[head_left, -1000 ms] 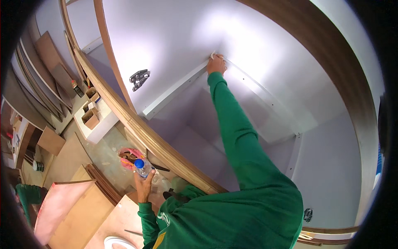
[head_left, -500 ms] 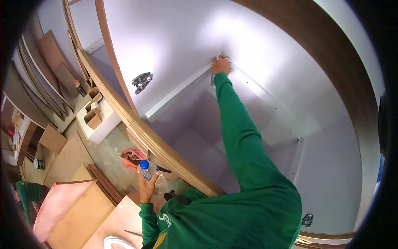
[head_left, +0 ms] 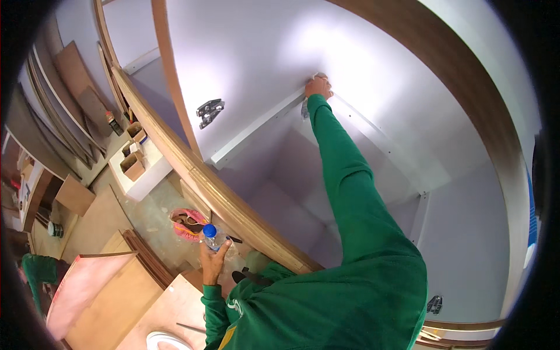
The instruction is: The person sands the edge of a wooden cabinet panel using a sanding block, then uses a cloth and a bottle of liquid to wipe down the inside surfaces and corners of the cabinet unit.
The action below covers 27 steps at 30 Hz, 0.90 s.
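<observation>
Low on the left, my left hand [head_left: 213,261] is closed around a clear plastic bottle [head_left: 217,240] with a blue cap, held upright. My right hand [head_left: 318,87] reaches far into a white-lined cabinet [head_left: 245,52]. Its fingers are bunched against the inner corner where two white battens [head_left: 256,133] meet. A crumpled pale cloth [head_left: 304,109] shows under and beside those fingers; most of it is hidden by the hand.
Dark metal hinges [head_left: 210,112] sit on the cabinet wall. A wooden front edge [head_left: 216,195] runs between my arms. Leftward are a pink bag [head_left: 188,225], a white box [head_left: 140,185] with small cartons, leaning boards [head_left: 58,111] and another person's green sleeve [head_left: 39,277].
The view has shifted a little, so the cabinet and both hands sit slightly farther right. My right hand stays at the corner with the cloth; my left still grips the bottle.
</observation>
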### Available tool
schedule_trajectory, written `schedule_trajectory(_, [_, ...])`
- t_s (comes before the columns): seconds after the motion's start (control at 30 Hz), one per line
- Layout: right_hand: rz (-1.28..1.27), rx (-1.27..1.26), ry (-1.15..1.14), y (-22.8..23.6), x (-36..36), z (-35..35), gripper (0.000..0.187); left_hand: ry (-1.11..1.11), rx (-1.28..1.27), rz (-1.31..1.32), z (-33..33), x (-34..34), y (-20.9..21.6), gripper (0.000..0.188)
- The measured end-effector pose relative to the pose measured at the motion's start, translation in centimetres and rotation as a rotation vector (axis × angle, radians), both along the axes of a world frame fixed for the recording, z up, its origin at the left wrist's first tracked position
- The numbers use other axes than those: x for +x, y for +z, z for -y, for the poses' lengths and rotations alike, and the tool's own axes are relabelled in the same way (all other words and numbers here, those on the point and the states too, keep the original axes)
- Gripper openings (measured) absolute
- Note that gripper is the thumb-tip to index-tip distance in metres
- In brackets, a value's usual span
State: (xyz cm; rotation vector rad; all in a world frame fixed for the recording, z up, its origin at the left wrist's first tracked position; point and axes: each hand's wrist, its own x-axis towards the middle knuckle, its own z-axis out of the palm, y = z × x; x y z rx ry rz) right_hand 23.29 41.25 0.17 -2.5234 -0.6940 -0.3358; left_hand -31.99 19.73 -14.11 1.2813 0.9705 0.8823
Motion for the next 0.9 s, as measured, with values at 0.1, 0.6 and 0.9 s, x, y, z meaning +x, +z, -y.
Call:
schedule_trajectory(0.1, [-0.090,-0.037,0.067,0.4,0.3,0.5,0.035,0.024,0.033,0.021,0.2,-0.5,0.7,0.053])
schedule_trajectory(0.6, [-0.081,-0.153,0.037,2.0,-0.7,-0.2,0.046,0.153,0.066,0.015,-0.9,-2.0,-0.3,0.059])
schedule_trajectory(0.9, [0.194,-0.124,0.467,-5.4,-0.1,2.2,0.041,0.130,0.009,0.000,-0.9,-3.0,-2.3,0.066])
